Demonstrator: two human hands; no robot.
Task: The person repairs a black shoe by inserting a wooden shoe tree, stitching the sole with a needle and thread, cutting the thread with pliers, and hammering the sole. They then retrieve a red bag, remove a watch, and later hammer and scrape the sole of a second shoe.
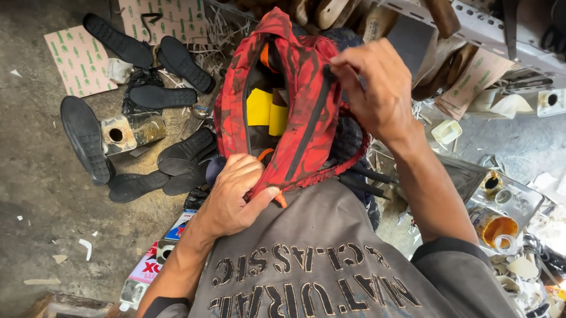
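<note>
While resting upright against the grey shirt, red-and-black bag point(293, 107) gaping open, showing yellow inside. Left hand point(234, 196) clamping its lower edge; right hand point(375, 88) pinching the zipper side. Black soles point(135, 114) lying around on the floor point(23, 177).

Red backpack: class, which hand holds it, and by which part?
Both hands hold the red backpack: the left hand grips its lower edge near the orange zip pull, the right hand pinches the zipper at its upper right.

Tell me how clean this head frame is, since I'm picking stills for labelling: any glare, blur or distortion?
Head view: daylight blows out the lower right corner near the glue tin; left hand, right hand and red bag are sharp; wide-lens bending shows at the edges; the upper right shelf sits in shadow.
</note>
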